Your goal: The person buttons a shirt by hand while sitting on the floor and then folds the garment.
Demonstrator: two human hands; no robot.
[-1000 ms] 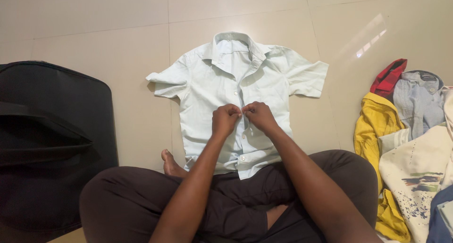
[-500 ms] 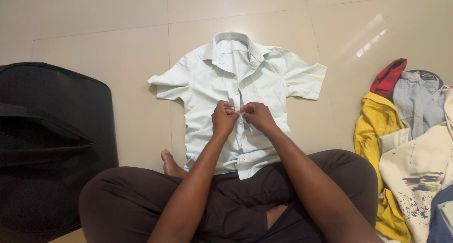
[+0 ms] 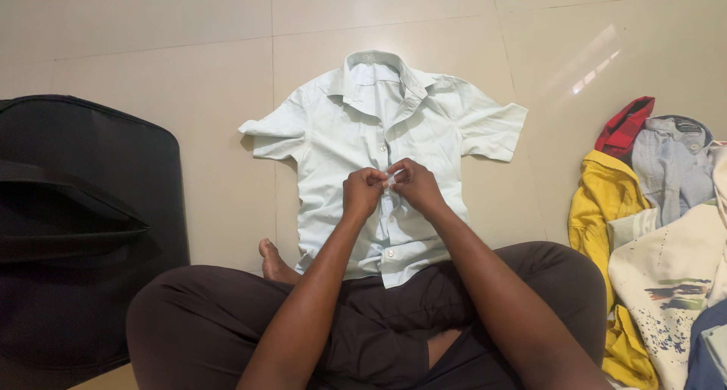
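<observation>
Bare floor (image 3: 189,49) lies open above and beside the shirt (image 3: 424,140). A black bag (image 3: 76,231) blocks the left; a clothes pile (image 3: 659,231) crowds the right edge.

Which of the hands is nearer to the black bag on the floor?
Left. The left hand pinches the pale shirt's front placket on the side toward the black bag, with bare floor between. The right hand grips the same placket just beyond it, farther from the bag.

bright, even light | glare streak on floor tiles (image 3: 594,68) | sharp focus
</observation>
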